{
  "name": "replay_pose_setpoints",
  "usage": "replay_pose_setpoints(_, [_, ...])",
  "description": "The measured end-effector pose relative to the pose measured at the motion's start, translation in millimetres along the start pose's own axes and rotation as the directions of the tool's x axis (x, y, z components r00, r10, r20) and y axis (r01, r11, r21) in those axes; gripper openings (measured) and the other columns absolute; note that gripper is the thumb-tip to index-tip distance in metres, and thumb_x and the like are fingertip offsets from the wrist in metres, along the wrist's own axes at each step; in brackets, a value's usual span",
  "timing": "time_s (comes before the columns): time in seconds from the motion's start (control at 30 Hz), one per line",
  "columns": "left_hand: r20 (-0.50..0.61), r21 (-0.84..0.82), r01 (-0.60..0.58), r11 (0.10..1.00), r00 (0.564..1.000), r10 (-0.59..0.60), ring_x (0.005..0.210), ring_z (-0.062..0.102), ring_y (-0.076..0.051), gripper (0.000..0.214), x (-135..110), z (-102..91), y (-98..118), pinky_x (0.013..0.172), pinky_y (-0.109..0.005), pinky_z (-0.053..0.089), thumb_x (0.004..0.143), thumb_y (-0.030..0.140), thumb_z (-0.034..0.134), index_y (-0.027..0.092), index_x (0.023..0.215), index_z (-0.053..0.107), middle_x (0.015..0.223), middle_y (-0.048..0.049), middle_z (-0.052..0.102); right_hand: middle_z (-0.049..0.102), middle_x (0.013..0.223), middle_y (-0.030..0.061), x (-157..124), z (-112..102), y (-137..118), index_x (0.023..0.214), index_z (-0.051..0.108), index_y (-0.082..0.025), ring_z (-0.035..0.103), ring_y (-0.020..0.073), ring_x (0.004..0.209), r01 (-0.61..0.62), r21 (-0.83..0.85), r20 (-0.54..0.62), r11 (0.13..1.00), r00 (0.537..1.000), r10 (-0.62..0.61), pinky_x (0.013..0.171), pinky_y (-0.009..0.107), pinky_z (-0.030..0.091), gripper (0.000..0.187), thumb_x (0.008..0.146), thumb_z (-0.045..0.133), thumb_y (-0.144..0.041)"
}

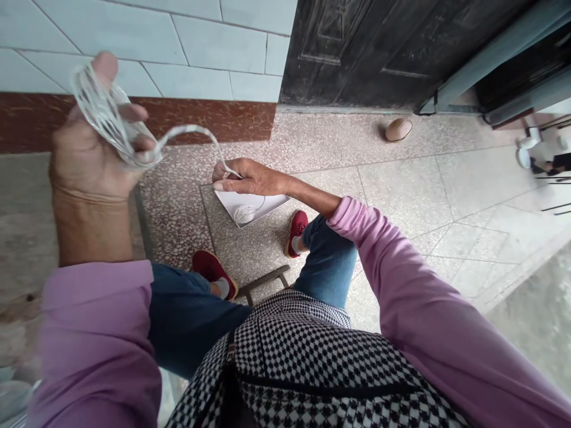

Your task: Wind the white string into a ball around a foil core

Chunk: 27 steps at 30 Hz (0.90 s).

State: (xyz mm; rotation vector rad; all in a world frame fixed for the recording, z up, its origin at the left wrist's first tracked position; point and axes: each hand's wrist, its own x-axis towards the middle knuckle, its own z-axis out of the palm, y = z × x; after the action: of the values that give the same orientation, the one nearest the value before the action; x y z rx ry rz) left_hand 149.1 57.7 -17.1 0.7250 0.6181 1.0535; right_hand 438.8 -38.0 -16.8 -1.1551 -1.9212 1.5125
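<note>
My left hand [91,151] is raised at the upper left, with loops of white string [104,113] wound round its thumb and fingers. From those loops the string runs in an arc to my right hand [250,177], which pinches it lower down, above the floor. Under my right hand a white sheet of paper [259,205] lies on the floor with a small coil of string [244,214] on it. I am seated, with blue jeans and red shoes showing below.
The floor is speckled terrazzo tile. A tiled wall with a red-brown skirting stands at the back left and a dark door [379,41] at the back right. A small rounded object [398,129] lies by the door. A wooden stool leg [265,280] shows between my knees.
</note>
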Motion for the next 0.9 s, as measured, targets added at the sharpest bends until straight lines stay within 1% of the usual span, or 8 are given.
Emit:
replay_pose_setpoints(0.1, [0.057, 0.261, 0.011, 0.965, 0.998, -0.027, 0.069, 0.086, -0.021, 0.102, -6, -4.1, -5, 0.051, -0.025, 0.061, 0.121, 0.040, 0.080, 0.025, 0.210, 0.033, 0.107, -0.0035, 0.097, 0.047, 0.073, -0.0096, -3, -16, 0, 0.109, 0.063, -0.025, 0.041, 0.0135, 0.068, 0.077, 0.193, -0.122, 0.978, 0.991, -0.053, 0.063, 0.027, 0.035, 0.071, 0.124, 0.073, -0.094])
replay_pose_setpoints(0.17, [0.104, 0.419, 0.111, 0.901, 0.980, -0.168, 0.069, 0.088, -0.025, 0.120, -15, 1.2, -11, 0.053, -0.028, 0.065, 0.108, 0.042, 0.094, 0.024, 0.210, 0.034, 0.112, -0.0095, 0.097, 0.036, 0.067, -0.0120, -8, -42, -2, 0.106, 0.062, -0.028, 0.032, 0.0133, 0.063, 0.082, 0.238, -0.277, 0.968, 0.961, -0.013, 0.059, 0.032, 0.028, 0.075, 0.118, 0.070, -0.102])
replay_pose_setpoints(0.37, [0.259, 0.537, 0.268, 0.800, 0.850, -0.459, 0.061, 0.087, -0.032, 0.117, -32, 35.6, -41, 0.045, -0.030, 0.062, 0.108, 0.050, 0.098, 0.011, 0.204, 0.044, 0.111, -0.0224, 0.096, 0.033, 0.057, -0.0062, -25, -103, 4, 0.081, 0.058, -0.031, 0.057, 0.0151, 0.078, 0.041, 0.066, -0.437, 0.997, 0.899, -0.008, 0.067, 0.037, 0.037, 0.083, 0.122, 0.041, -0.101])
replay_pose_setpoints(0.47, [0.359, 0.428, 0.237, 0.872, 0.841, -0.405, 0.054, 0.083, -0.029, 0.124, -24, 34.3, -45, 0.039, -0.029, 0.054, 0.105, 0.054, 0.100, 0.010, 0.205, 0.043, 0.111, -0.0214, 0.096, 0.062, 0.067, -0.0029, -28, -100, 12, 0.086, 0.070, -0.027, 0.069, 0.0159, 0.093, -0.082, -0.144, -0.396, 0.986, 0.918, 0.019, 0.079, 0.033, 0.050, 0.063, 0.127, 0.063, -0.074])
replay_pose_setpoints(0.57, [0.380, 0.329, 0.172, 0.928, 0.876, -0.297, 0.050, 0.080, -0.027, 0.134, -13, 21.4, -39, 0.035, -0.029, 0.047, 0.101, 0.064, 0.100, 0.013, 0.208, 0.038, 0.110, -0.0188, 0.096, 0.093, 0.108, 0.0054, -33, -92, 15, 0.109, 0.090, -0.017, 0.083, 0.0219, 0.116, -0.331, -0.486, -0.204, 0.808, 0.943, 0.264, 0.102, 0.032, 0.061, 0.009, 0.114, 0.091, -0.025])
replay_pose_setpoints(0.7, [0.313, 0.354, 0.157, 0.922, 0.909, -0.275, 0.055, 0.084, -0.029, 0.133, -13, 12.6, -32, 0.041, -0.030, 0.053, 0.105, 0.061, 0.097, 0.013, 0.210, 0.032, 0.110, -0.0178, 0.095, 0.095, 0.153, 0.0115, -44, -95, 11, 0.152, 0.097, -0.018, 0.088, 0.0292, 0.143, -0.465, -0.717, -0.161, 0.520, 0.836, 0.525, 0.120, 0.033, 0.063, 0.050, 0.107, 0.091, 0.004])
replay_pose_setpoints(0.83, [0.320, 0.404, 0.172, 0.898, 0.893, -0.315, 0.054, 0.083, -0.026, 0.131, -23, 21.1, -33, 0.044, -0.029, 0.057, 0.106, 0.056, 0.099, 0.009, 0.209, 0.034, 0.113, -0.0219, 0.096, 0.087, 0.169, 0.0238, -54, -108, 2, 0.166, 0.092, -0.006, 0.082, 0.0369, 0.157, -0.578, -0.712, -0.364, 0.399, 0.790, 0.494, 0.130, 0.042, 0.061, 0.055, 0.122, 0.063, 0.008])
replay_pose_setpoints(0.9, [0.319, 0.432, 0.186, 0.883, 0.883, -0.343, 0.055, 0.084, -0.026, 0.127, -26, 26.7, -33, 0.044, -0.028, 0.057, 0.108, 0.053, 0.099, 0.012, 0.210, 0.034, 0.115, -0.0221, 0.096, 0.078, 0.180, 0.0322, -53, -109, -1, 0.176, 0.082, 0.002, 0.076, 0.0390, 0.166, -0.580, -0.712, -0.424, 0.397, 0.805, 0.415, 0.135, 0.047, 0.056, 0.060, 0.127, 0.047, 0.006])
